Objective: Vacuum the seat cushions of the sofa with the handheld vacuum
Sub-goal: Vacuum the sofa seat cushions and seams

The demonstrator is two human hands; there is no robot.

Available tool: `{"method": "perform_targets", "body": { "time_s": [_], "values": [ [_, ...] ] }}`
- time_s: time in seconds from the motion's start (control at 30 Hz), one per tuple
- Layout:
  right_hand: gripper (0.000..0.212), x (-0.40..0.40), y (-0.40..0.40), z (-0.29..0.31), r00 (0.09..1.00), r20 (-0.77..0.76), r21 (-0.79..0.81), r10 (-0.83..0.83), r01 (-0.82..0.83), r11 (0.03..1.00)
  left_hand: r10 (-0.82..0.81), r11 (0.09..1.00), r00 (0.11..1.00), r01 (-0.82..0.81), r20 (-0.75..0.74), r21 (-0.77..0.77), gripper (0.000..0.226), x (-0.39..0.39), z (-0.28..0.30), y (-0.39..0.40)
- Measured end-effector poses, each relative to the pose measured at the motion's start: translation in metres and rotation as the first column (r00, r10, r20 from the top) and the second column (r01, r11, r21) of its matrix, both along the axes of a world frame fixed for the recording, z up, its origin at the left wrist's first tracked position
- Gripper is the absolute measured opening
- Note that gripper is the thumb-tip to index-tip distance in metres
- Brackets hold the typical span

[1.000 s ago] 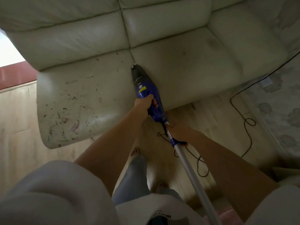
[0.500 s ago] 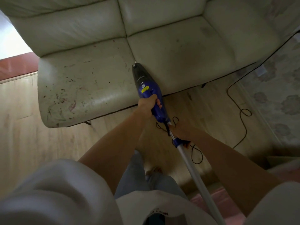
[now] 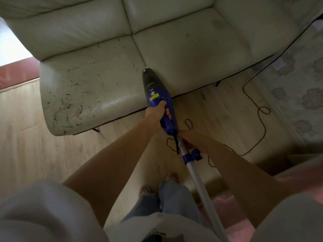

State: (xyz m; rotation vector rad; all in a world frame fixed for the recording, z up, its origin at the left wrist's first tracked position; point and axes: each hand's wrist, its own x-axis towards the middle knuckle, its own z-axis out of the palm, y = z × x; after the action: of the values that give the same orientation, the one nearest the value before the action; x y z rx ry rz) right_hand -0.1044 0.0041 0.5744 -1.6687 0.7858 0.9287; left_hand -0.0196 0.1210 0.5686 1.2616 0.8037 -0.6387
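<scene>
Blue handheld vacuum (image 3: 158, 100) nozzle sits in the sofa (image 3: 192, 55) seam near the seat's front edge. Left hand (image 3: 157, 111) wraps its body; right hand (image 3: 191, 139) grips the tube. Mid-pass; next, sweep left cushion (image 3: 90, 88), debris remaining.

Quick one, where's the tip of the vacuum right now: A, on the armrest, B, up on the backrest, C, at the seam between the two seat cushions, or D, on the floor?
C: the vacuum has its dark nose at the seam dividing the two seat cushions.
</scene>
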Motion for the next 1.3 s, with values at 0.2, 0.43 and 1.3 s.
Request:
{"method": "perform_targets", "body": {
  "time_s": [0.2, 0.43, 1.3],
  "values": [
    [0.024, -0.025, 0.023, -0.002, 0.994, -0.062, 0.128, -0.091, 0.098, 0.987, -0.054, 0.998, 0.998, 0.054, 0.009, 0.041, 0.02, -0.017, 0.008, 0.009],
    [0.022, -0.051, 0.044, 0.002, 0.998, -0.06, 0.019, 0.013, -0.012, 1.0, -0.087, 0.995, 0.996, 0.087, -0.011, 0.046, 0.034, -0.042, 0.006, 0.032],
    [0.022, 0.016, 0.18, 0.132, 0.712, 0.347, -0.28, 0.611, -0.542, 0.792, 0.258, 0.963, 0.92, -0.22, 0.294, -0.158, 0.027, -0.005, 0.126, 0.187]
  ]
}}
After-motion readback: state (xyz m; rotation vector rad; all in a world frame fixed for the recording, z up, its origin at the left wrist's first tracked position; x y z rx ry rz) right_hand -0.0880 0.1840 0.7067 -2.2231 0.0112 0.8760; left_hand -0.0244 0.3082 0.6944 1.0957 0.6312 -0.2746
